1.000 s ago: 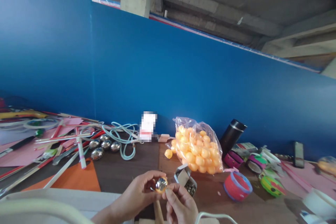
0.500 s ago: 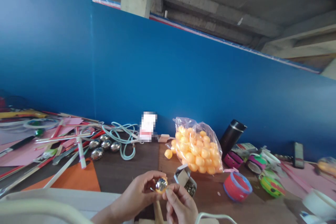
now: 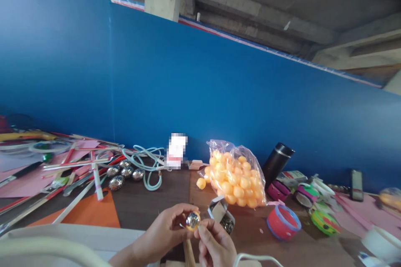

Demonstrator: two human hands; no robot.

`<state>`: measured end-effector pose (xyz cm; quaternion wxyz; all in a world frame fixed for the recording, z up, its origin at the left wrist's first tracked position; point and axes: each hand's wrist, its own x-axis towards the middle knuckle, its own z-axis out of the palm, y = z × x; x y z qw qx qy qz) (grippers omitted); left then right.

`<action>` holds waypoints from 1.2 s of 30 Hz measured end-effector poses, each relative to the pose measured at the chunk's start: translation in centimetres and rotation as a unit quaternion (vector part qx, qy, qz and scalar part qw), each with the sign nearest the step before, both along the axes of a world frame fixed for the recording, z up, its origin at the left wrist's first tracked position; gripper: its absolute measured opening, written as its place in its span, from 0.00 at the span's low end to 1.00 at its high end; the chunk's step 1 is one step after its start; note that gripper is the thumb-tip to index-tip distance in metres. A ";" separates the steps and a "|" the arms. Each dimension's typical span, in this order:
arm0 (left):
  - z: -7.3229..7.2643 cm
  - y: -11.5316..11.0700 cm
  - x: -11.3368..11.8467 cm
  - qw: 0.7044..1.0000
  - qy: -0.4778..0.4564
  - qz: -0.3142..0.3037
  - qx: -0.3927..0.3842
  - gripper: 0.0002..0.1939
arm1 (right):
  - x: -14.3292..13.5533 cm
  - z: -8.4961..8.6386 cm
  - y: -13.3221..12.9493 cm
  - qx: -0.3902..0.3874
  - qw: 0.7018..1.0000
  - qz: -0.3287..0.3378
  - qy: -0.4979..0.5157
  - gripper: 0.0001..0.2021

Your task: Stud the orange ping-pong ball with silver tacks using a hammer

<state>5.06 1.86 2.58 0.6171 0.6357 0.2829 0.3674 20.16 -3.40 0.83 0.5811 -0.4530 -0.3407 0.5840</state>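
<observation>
In the lower middle, my left hand (image 3: 171, 227) grips a small orange ball (image 3: 192, 220) whose upper side is covered with shiny silver tacks. The thumb and index finger of my right hand (image 3: 216, 240) are pinched at the ball's right edge. What they hold, if anything, is too small to make out. Just beyond my right hand lies an opened small box (image 3: 221, 210) with metal tacks (image 3: 227, 223) inside. A wooden handle (image 3: 189, 252) shows below the ball, partly hidden by my hands.
A clear bag of orange balls (image 3: 238, 179) stands behind the box, with a loose orange ball (image 3: 201, 183) beside it. Several silver balls (image 3: 116, 182) and a pale cord (image 3: 153, 179) lie left. A black bottle (image 3: 278, 160) and red tape roll (image 3: 283, 223) are right.
</observation>
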 end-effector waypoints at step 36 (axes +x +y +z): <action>0.1 -0.1 0.1 1.000 -0.012 0.011 -0.001 0.23 | -0.1 0.2 -0.3 0.007 1.000 0.010 0.009 0.21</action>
